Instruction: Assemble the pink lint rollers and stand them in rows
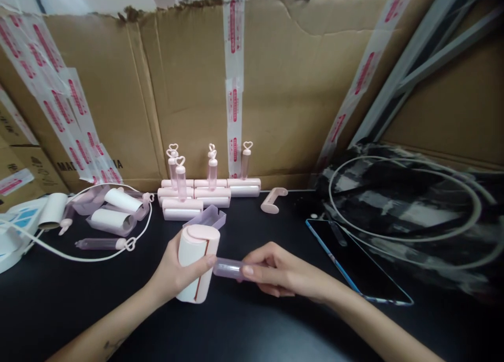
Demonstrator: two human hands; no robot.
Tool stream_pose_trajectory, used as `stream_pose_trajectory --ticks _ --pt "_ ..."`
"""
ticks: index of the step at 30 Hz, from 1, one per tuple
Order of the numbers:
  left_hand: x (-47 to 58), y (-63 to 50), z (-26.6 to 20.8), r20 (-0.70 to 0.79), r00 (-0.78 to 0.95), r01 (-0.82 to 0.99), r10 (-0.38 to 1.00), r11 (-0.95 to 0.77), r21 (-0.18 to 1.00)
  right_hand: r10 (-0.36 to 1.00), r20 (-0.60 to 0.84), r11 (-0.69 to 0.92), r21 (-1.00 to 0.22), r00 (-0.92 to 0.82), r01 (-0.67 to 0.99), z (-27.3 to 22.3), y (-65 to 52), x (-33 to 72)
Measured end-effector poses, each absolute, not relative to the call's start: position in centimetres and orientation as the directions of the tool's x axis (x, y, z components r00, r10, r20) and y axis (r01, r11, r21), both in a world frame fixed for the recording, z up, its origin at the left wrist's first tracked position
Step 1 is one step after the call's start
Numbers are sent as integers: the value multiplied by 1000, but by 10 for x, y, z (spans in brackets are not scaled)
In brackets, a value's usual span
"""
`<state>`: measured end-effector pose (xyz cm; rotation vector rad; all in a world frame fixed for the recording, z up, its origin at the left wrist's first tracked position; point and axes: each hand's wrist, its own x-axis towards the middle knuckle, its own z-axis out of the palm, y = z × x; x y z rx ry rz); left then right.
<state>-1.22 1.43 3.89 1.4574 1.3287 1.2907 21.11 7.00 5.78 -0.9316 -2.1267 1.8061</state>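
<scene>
Left hand (175, 271) grips one pink-white case (191, 249); right hand (277, 271) pinches one translucent tube (227, 268)

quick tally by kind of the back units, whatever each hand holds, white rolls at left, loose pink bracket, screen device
Back units visible: 6
Unit in left hand: 1, this held unit
Clear tube in right hand: 1
White rolls: 3
Pink bracket: 1
Device: 1
Total: 13
</scene>
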Motion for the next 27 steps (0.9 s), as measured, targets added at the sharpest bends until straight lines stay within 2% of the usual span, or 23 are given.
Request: stream_pose_trajectory --ticks 4,8,11,13,15,17,19,21,22,25,27 --pt "-11 16 39 175 -61 194 983 -160 968 551 -333 -153 -942 -765 299 55 65 209" --pt "-14 19 31 154 -56 109 986 -147 983 552 -370 -241 -929 -748 281 52 59 204" --pt "-17 16 39 61 79 -150 995 -49 987 547 -309 -184 -951 -778 248 56 57 203" --pt "-20 14 51 65 167 -384 984 4 923 543 -249 -114 -968 -802 223 62 56 206" --pt "-25 18 63 140 97 -507 985 -72 859 569 -184 -51 -981 -802 189 70 56 211" --pt "-31 27 64 233 -83 -404 969 -246 881 631 -100 12 -990 -769 139 79 57 219" --pt "-38 38 53 320 -206 -76 925 -341 937 697 -5 84 -993 -717 88 88 59 229" --pt "-41 49 35 347 -232 280 909 -279 918 748 73 156 -986 -659 67 97 61 238" --pt "-42 53 25 325 -230 383 917 -221 897 773 102 190 -979 -626 76 101 62 243" --pt "-38 55 8 244 -122 443 962 -167 881 861 174 268 -954 -478 135 105 65 249" --pt "-34 50 8 213 76 405 974 -225 886 913 246 305 -942 -326 142 103 66 248"
